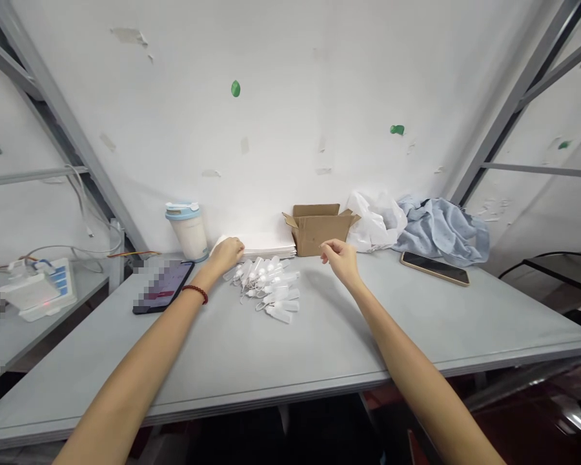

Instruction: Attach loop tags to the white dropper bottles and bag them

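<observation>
My left hand (228, 253), with a dark red beaded bracelet (195, 294) on its wrist, lies at the left end of a stack of white paper (270, 245). Its fingers are bent down on the paper, and part of the grip is hidden. In front of the stack is a loose pile of small translucent plastic pieces with white cord loops (271, 284). To the right of the pile, my right hand (339, 258) hovers with curled fingers and the thumb near the fingertips. Nothing shows between them. Behind it stands an open cardboard box (319, 234).
At left stand a lidded cup (188, 234) and a tablet (167, 287). A white plastic bag (377, 223), a light blue cloth (443, 226) and a phone (434, 268) lie at right. Beyond the left edge, a power strip (51, 290) trails cables.
</observation>
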### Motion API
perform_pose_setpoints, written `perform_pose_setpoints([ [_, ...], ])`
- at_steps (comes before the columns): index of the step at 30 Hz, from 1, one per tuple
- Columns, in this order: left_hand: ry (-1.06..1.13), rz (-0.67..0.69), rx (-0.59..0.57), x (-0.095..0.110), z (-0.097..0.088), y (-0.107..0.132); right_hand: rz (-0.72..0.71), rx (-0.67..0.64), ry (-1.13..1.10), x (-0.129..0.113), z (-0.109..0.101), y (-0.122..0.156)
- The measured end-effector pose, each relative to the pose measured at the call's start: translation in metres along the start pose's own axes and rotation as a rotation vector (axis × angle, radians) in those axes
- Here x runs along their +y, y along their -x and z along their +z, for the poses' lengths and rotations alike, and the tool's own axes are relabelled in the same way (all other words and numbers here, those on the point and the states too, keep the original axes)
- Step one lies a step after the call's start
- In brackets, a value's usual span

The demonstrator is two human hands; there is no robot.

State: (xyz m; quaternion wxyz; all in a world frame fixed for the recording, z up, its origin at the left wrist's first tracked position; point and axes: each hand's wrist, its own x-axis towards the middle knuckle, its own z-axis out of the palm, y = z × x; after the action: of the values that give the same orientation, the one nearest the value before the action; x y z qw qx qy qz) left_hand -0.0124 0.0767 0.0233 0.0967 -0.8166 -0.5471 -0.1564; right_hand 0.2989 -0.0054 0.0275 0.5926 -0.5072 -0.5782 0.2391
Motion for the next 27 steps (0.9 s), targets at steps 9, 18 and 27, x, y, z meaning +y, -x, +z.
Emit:
perform_pose_setpoints([
  [9, -0.160, 0.037, 0.040, 0.006, -0.019, 0.008, -0.252, -0.036, 0.176, -0.002, 0.009, 0.012],
  [18, -0.207, 0.387, 0.446, 0.036, -0.049, 0.055, -0.680, -0.092, 0.567, -0.014, 0.025, 0.032],
  [27, -0.032, 0.741, 0.682, 0.108, -0.037, 0.082, -0.313, -0.596, 0.597, -0.014, 0.027, 0.038],
])
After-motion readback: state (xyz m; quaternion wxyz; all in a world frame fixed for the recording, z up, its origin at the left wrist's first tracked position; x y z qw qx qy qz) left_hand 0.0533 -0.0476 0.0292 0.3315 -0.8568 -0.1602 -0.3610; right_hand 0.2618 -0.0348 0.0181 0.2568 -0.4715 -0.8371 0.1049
